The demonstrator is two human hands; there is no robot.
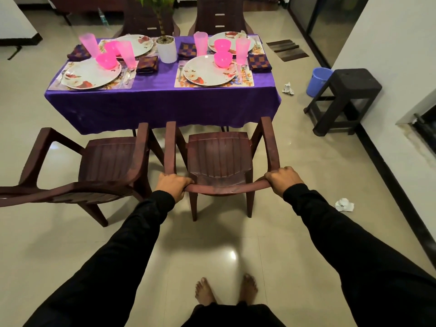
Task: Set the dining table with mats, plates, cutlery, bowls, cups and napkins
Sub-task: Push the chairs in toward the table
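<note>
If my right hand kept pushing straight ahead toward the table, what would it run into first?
The right hand already grips the chair's top rail. Straight ahead lies the chair's own armrest, then probably the purple tablecloth's hanging edge; depth is hard to judge.

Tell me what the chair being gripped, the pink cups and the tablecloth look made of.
Chair: likely moulded plastic, brown wood-look, ribbed glossy seat.
Pink cups: seemingly translucent plastic; light shows through.
Tablecloth: purple fabric, satin-like sheen, draping edge.

A brown chair [219,159] is gripped at its backrest by the left hand [173,186] and right hand [284,181], below the laid table [162,100] at upper centre.
</note>
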